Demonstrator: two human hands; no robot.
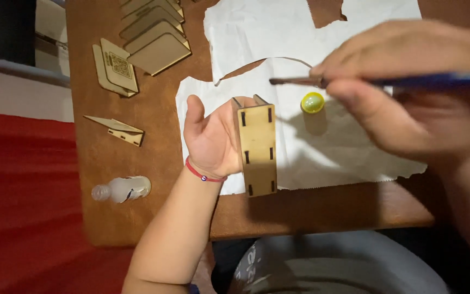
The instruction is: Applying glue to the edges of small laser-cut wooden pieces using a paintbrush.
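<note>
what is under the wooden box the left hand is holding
The wooden box stands on torn white paper spread over the brown table. The left hand steadies its side. The paper directly beneath it is covered.

Left hand: fingertips hidden behind wooden box, so grip type unclear. Right hand motion-blurred, cut off at right edge; brush handle runs out of frame. Stack of wooden panels cropped at top. Engraving on flat wooden piece too small to read.
</note>
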